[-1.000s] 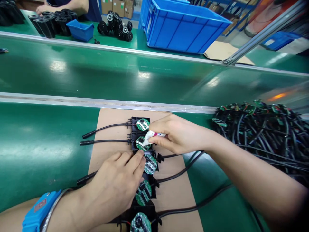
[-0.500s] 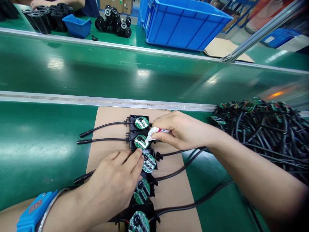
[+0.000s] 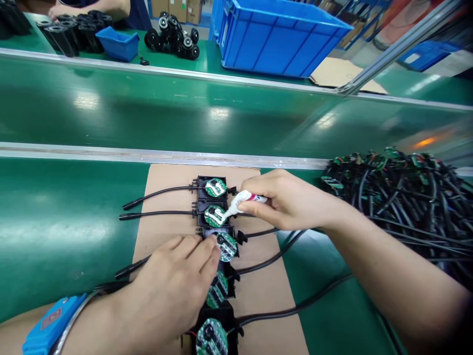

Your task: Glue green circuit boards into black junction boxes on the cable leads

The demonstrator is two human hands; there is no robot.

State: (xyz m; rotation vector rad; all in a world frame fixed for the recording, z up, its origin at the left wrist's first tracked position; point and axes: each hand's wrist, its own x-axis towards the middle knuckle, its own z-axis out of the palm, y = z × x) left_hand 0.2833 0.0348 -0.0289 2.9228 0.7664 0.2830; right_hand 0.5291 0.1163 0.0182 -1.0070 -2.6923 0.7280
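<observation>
My right hand [image 3: 284,199] is closed around a small white squeeze tube [image 3: 246,199]. Its nozzle touches a round green circuit board [image 3: 215,216] in the second black housing [image 3: 201,220] from the top, where white paste lies in strokes. White paste also covers part of the top circuit board [image 3: 216,187]. My left hand [image 3: 177,281] is closed at the left edge of the third circuit board [image 3: 226,246], fingertips on it and its black housing. Two further boards, the fourth [image 3: 218,290] and the nearest [image 3: 212,337], follow below. The left hand hides parts of the lower housings.
The housings stand in a column on a cardboard sheet [image 3: 162,197], with black cables [image 3: 158,213] running out sideways. At right is a heap of cabled boards [image 3: 399,197]. Beyond a green partition [image 3: 148,108] are a large blue crate [image 3: 281,39], a small blue bin [image 3: 118,44] and a co-worker's arm [image 3: 107,7].
My right hand has shifted slightly right with the tube, and the white paste stroke on the second board looks fuller. My left fingers have moved down a little, off the second board's edge.
</observation>
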